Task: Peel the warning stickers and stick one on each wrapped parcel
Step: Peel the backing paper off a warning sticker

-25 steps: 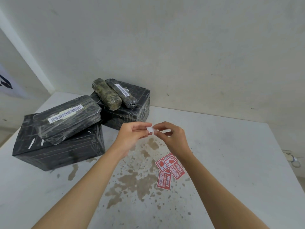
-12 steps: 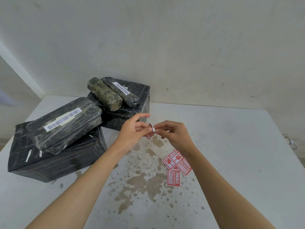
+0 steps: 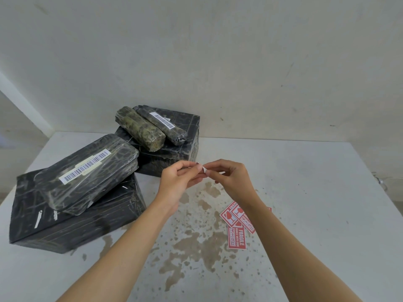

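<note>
View: head camera, looking forward and down.
Table (image 3: 316, 192): pale top filling the lower half of the picture, with brown stains (image 3: 196, 240) at 6 o'clock from the hands.
Held sticker (image 3: 204, 170): small, white side facing the camera with a thin red edge; it is up off the table between the two hands, near the picture's middle, and one white corner is curled away.
Left hand (image 3: 176, 182): thumb and forefinger pinch the left edge of the held sticker; the other fingers are curled beneath.
Right hand (image 3: 233, 182): thumb and forefinger tips pinch the curled white corner; the remaining fingers are loosely bent.
Loose stickers (image 3: 236, 227): red "FRAGILE" labels overlapping flat on the table at 5 o'clock from the hands, partly hidden by the right forearm (image 3: 294, 247).
Large black parcel (image 3: 76, 223): on the table at 8 o'clock from the hands, with white scraps on its top.
Flat parcel (image 3: 87, 175): dark, in clear wrap, with a barcode label on top; it lies askew on the large black parcel.
Rear black parcel (image 3: 174, 153): at 11 o'clock from the hands, just beside the large one's far corner.
Greenish roll (image 3: 139, 129): lies on the rear black parcel.
Dark roll (image 3: 161, 124): lies touching the greenish roll at its 2 o'clock side and carries a barcode label.
Wall (image 3: 239, 62): pale, behind the table at 12 o'clock.
</note>
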Demonstrator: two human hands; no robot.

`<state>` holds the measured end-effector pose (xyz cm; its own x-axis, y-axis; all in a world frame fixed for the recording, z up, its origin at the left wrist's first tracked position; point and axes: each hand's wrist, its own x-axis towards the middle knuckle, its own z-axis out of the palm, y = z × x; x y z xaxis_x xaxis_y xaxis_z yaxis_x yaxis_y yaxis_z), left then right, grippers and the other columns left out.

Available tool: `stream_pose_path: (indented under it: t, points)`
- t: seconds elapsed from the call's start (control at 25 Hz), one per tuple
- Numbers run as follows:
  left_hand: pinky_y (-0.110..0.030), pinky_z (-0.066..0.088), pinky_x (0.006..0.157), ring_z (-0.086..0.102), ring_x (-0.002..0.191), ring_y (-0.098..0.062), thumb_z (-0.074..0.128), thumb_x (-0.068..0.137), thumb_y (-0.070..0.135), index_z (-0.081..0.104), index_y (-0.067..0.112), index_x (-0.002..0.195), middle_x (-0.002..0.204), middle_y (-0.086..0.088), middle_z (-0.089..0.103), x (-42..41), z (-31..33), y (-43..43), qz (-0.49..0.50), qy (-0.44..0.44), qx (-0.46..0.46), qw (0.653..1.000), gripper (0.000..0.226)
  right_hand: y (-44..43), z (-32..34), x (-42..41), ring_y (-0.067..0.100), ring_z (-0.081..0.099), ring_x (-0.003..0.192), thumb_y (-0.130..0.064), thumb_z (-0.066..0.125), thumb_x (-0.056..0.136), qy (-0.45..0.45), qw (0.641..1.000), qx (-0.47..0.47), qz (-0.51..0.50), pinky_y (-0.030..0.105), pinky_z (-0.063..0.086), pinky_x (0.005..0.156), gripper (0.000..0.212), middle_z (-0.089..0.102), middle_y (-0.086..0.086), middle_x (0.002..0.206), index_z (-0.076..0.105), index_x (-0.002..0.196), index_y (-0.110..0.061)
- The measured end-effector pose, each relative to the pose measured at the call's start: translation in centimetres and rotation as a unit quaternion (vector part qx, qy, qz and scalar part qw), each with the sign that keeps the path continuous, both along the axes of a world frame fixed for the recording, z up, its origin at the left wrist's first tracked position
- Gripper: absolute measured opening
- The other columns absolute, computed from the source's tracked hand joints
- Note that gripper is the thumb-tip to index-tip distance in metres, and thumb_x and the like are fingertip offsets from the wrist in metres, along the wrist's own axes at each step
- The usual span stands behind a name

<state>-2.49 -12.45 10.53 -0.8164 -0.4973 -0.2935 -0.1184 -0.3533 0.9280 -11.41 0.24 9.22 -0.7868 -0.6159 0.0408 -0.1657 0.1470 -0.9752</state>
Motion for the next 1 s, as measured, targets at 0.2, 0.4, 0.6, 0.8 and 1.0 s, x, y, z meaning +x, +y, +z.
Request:
stream_pose_path:
  t: [0.2, 0.4, 0.6, 0.8, 1.0]
  points:
    - [-0.025, 0.058, 0.077, 0.072, 0.087, -0.026, 0.058, 0.092, 0.016, 0.067, -0.003, 0.098, 0.09, -0.017, 0.073, -0.1, 0.2, -0.4, -0.008, 0.008, 0.033, 0.999, 0.021, -0.2, 0.1, -0.2, 0.004, 0.067, 0.082, -0.006, 0.068, 0.083, 0.049, 0.999, 0.017, -0.013, 0.023, 0.053, 0.07, 0.013, 0.073, -0.008, 0.084, 0.075, 0.089, -0.016]
    - [-0.023, 0.057, 0.076, 0.071, 0.09, -0.025, 0.056, 0.093, 0.008, 0.065, -0.005, 0.101, 0.094, -0.018, 0.073, -0.1, 0.1, -0.4, -0.04, 0.013, 0.007, 0.999, 0.018, 0.1, 0.0, -0.1, 0.003, 0.067, 0.083, -0.006, 0.066, 0.085, 0.067, 0.997, 0.018, -0.016, 0.024, 0.053, 0.07, 0.016, 0.072, -0.012, 0.085, 0.074, 0.09, -0.019]
    - [-0.025, 0.055, 0.076, 0.07, 0.082, -0.011, 0.054, 0.094, 0.012, 0.066, 0.004, 0.092, 0.085, -0.005, 0.073, -0.4, -0.5, -0.4, -0.071, -0.003, -0.265, 0.962, 0.014, 0.4, 0.1, 0.1, 0.014, 0.068, 0.081, -0.018, 0.064, 0.088, -0.002, 1.0, 0.008, -0.009, 0.029, 0.052, 0.065, 0.012, 0.073, 0.001, 0.082, 0.074, 0.088, -0.013]
    - [-0.034, 0.055, 0.075, 0.066, 0.078, -0.006, 0.052, 0.096, 0.017, 0.063, 0.011, 0.088, 0.079, 0.005, 0.07, 0.2, -1.3, -0.1, -0.087, 0.022, -0.442, 0.893, 0.015, 0.7, 0.4, 0.0, 0.019, 0.066, 0.08, -0.017, 0.069, 0.085, -0.037, 0.999, 0.002, 0.013, 0.024, 0.05, 0.063, 0.011, 0.075, 0.008, 0.082, 0.075, 0.085, -0.007]
    - [-0.032, 0.053, 0.075, 0.066, 0.082, -0.007, 0.051, 0.096, 0.017, 0.062, 0.011, 0.089, 0.083, 0.003, 0.069, 0.6, -1.6, 0.1, -0.094, 0.039, -0.448, 0.888, 0.014, 0.7, 0.5, -0.1, 0.023, 0.07, 0.081, -0.009, 0.07, 0.083, -0.046, 0.998, -0.001, 0.031, 0.029, 0.054, 0.069, 0.012, 0.075, 0.01, 0.083, 0.074, 0.093, -0.004]
